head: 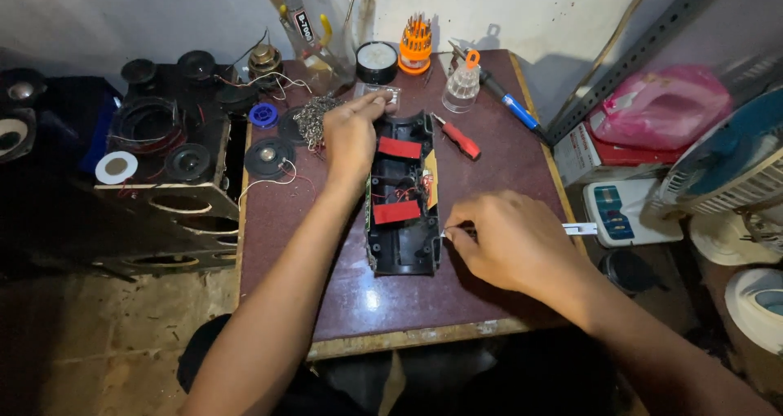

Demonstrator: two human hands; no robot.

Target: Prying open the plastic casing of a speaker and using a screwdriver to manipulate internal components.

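The right hand [510, 241] pinches a thin pale tool [581, 228] at the right edge of an opened black casing [404, 249] lying mid-counter [489, 163]. The left hand [351, 134] presses fingers on the casing's far end, gripping nothing. A slip of the tool could likely nick the red wires [401, 194] inside; a red screwdriver [461, 140] lies near.
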